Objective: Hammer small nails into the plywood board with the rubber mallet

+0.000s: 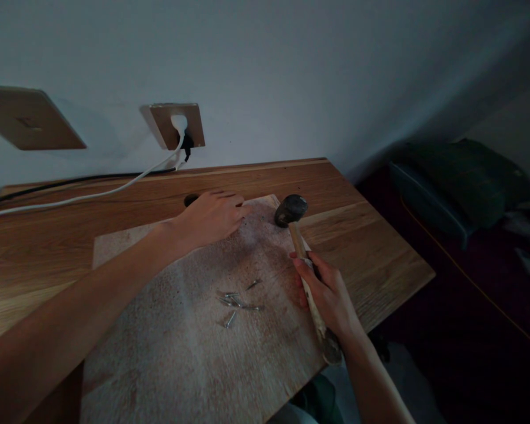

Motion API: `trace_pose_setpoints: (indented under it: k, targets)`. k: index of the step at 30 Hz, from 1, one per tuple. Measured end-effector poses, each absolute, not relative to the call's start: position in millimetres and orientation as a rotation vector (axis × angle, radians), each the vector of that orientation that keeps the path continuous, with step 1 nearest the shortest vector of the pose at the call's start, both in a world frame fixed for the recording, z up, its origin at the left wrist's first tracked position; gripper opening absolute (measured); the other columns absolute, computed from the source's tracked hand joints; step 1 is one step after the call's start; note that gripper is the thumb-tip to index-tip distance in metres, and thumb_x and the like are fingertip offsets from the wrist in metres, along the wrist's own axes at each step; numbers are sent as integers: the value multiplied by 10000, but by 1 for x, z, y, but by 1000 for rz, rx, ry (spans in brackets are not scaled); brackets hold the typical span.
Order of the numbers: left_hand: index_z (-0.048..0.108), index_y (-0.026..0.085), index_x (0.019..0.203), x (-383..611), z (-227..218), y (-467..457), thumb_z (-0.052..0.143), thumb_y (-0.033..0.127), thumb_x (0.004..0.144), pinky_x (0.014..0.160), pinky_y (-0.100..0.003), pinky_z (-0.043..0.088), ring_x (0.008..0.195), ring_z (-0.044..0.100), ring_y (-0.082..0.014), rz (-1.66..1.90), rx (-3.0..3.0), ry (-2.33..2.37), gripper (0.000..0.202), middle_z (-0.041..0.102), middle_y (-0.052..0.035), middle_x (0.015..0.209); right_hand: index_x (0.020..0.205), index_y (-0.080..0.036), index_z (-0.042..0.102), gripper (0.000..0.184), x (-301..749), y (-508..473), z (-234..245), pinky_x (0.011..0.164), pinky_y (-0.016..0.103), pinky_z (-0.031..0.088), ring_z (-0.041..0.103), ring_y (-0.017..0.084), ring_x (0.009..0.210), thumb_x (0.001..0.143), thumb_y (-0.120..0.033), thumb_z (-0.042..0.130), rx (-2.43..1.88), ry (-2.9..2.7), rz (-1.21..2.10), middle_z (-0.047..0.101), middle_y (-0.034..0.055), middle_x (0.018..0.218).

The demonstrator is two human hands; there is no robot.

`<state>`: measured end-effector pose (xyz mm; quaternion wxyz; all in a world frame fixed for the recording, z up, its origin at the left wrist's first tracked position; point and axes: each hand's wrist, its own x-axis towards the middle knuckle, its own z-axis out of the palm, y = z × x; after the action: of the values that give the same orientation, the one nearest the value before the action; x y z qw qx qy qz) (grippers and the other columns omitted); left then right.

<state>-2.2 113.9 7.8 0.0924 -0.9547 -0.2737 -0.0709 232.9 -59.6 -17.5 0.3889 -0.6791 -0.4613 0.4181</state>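
Observation:
My right hand (pixel 329 297) is closed around the wooden handle of a hammer (pixel 298 235). The hammer's dark metal head (pixel 290 210) hovers at the far right corner of a pale, worn wooden board (pixel 181 341). My left hand (pixel 212 217) reaches across the board's far edge, palm down, with the fingers curled together at their tips; what they pinch, if anything, is too small to make out. Several loose nails (pixel 238 301) lie on the board between my two hands.
The board lies on a wooden desk (pixel 380 253) against a white wall. A socket plate (pixel 179 125) holds a white plug and a black plug, with cables (pixel 70 197) running left. A cable hole (pixel 191 200) sits behind my left hand. Dark bags (pixel 459 182) lie right.

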Motion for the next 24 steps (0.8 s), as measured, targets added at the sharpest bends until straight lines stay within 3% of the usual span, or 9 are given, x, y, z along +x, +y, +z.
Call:
trace_pose_setpoints:
  k: [13, 24]
  targets:
    - [739, 199, 1049, -2, 9, 113, 516, 190, 1059, 747, -337, 513, 848, 697, -224, -214, -2842, -844, 223, 728, -67, 924, 959, -219, 648, 387, 234, -60, -17, 386, 247, 442, 531, 114, 419, 985, -602, 601, -1743, -1172, 1060, 532, -63, 673]
    - [742, 192, 1027, 0, 9, 111, 516, 172, 1047, 754, -361, 534, 846, 708, -246, -231, -2804, -809, 228, 731, -75, 913, 1105, -212, 700, 402, 234, -60, -18, 387, 255, 445, 534, 134, 424, 981, -582, 603, -1756, -1169, 1060, 544, -57, 648]
